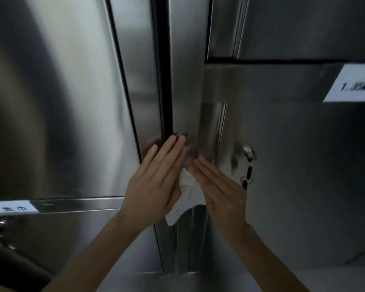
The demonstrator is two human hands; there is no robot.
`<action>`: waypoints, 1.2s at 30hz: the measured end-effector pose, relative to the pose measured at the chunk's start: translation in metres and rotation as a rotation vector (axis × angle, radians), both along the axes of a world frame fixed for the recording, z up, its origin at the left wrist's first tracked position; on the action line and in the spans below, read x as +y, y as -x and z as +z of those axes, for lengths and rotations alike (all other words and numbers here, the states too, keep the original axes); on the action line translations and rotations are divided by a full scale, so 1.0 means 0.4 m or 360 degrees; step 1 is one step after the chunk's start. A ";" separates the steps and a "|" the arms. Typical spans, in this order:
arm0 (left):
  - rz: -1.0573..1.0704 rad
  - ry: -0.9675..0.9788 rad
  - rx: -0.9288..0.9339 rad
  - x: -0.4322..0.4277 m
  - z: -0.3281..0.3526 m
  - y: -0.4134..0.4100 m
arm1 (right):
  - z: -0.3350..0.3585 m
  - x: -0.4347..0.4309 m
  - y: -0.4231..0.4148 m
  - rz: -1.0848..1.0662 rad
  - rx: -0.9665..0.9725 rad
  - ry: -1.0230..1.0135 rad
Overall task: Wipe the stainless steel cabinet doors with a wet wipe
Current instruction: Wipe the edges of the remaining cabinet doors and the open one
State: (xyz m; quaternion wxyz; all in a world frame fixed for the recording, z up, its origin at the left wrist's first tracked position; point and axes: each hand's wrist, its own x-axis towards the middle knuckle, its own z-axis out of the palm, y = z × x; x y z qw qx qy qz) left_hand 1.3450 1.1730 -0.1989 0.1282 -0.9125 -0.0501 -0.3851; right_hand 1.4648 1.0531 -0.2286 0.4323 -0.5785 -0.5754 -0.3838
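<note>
Far left I see a small label (11, 207) on a rail under the big left door (57, 102), then the dark gap (165, 81) running up between the doors. My left hand (156, 182) lies flat, fingers straight and together, tips at the gap's right edge; it grips nothing, only presses. The wipe (188, 194) sits between my two hands on the narrow strip (185, 91) right of the gap, its lower corner hanging loose below the palms. My right hand (221, 190) is also flat and extended, pinning the wipe's right side, not curled around it.

I judge the wipe light, limp and damp: it should bunch or slide on slick steel, so flat palm pressure near its middle suits it better than a pinch at a corner.

Right of my hand a lock (249, 153) with a dangling key (247, 175) sticks out of the right door (303, 165); I would steer clear of it. Above, the strip runs open and free; a second label (354, 85) sits far right.
</note>
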 end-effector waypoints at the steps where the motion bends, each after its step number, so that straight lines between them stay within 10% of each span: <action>1: -0.0026 -0.0008 -0.0016 0.006 -0.016 0.000 | -0.015 -0.001 0.000 0.0038 -0.0024 -0.0019; 19: -0.0255 -0.0104 -0.0131 -0.004 -0.249 0.042 | -0.152 -0.076 -0.020 0.0269 0.0148 -0.0075; 25: -0.0242 0.0418 -0.0188 -0.033 -0.246 0.008 | -0.140 -0.057 -0.018 0.0368 0.0372 -0.0151; 36: -0.0206 0.1007 -0.0531 -0.056 -0.203 -0.029 | -0.204 -0.101 -0.022 -0.0090 -0.0243 -0.0309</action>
